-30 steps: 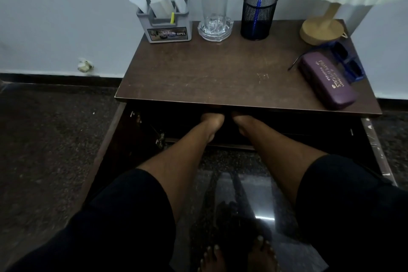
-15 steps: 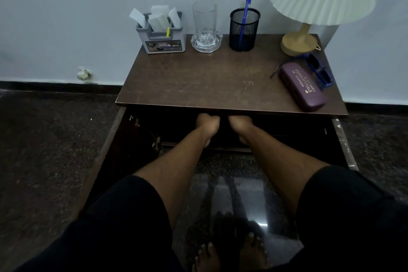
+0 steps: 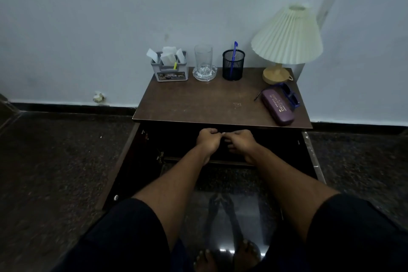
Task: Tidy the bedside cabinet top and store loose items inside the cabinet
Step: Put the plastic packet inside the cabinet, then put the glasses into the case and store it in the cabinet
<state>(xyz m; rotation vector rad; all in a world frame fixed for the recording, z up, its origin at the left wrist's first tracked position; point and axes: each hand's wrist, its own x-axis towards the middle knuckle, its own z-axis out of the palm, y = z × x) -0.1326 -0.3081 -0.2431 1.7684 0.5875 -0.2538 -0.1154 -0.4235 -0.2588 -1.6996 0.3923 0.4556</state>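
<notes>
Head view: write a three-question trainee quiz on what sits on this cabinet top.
1. True or false: the pen stands in the mesh cup.
2. Pick one: the purple case lies on the cabinet top's A) right side, B) left side, C) middle.
3. Short answer: what lies just behind the case?

Key: 1 true; 2 A; 3 sunglasses.
</notes>
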